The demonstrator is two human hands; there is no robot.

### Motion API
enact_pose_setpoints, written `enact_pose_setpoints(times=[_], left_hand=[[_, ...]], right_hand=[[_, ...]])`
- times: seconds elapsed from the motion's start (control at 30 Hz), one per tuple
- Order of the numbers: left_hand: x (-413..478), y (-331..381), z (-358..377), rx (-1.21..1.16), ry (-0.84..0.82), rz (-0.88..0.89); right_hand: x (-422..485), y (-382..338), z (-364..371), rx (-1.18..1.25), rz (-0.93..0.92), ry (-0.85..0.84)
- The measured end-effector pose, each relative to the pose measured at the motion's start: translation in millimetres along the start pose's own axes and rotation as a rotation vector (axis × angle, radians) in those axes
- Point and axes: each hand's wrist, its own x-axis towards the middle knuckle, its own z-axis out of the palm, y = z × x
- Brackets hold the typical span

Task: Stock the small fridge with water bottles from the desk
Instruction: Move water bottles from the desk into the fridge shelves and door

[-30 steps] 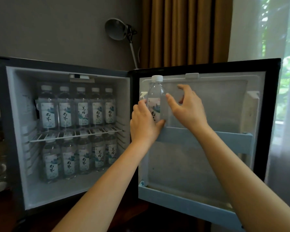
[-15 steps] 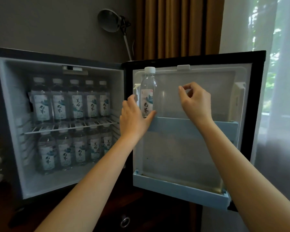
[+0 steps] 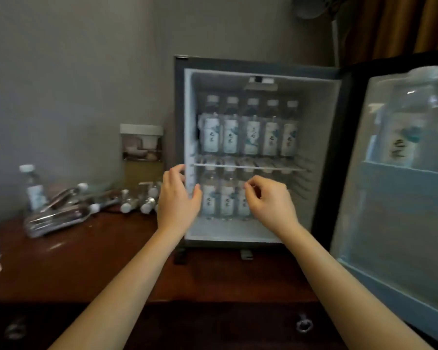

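Midair, left hand (image 3: 178,199) fingers spread, right hand (image 3: 272,204) loosely curled, fridge (image 3: 324,137) standing open

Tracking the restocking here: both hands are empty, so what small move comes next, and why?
Probably reach the left hand toward the lying bottles on the desk and take one: it is the nearer hand, the right hand also holds nothing, and the door shelf shows just one bottle, with room beside it.

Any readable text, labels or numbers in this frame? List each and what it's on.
Clear plastic water bottle in the light blue door shelf: dark characters on white label, blurred, unreadable.
Bottle rows inside the small black fridge: same marks, blurred, unreadable.
Upright bottle on the brown wooden desk: label too small.
White-topped picture card: no text legible.
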Motion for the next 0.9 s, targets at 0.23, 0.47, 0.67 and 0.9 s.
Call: enact_pose_setpoints(times=[0.23,0.47,0.67,0.9], left_hand=[[-18,-130,-49,0.245,-0.045,-0.284],[-43,-219,-71,0.378,-0.073,-0.455],[-40,-265,-108,0.454,0.198,-0.610],[-27,-325,-166,0.428,0.587,-0.740]], right_hand=[[-13,-64,148,0.161,-0.110,-0.372],[-20,-87,256,0.293,0.055,-0.560],[-7,-148,322,0.430,0.030,-0.683],[-4,-210,367,0.621,-0.009,-0.740]])
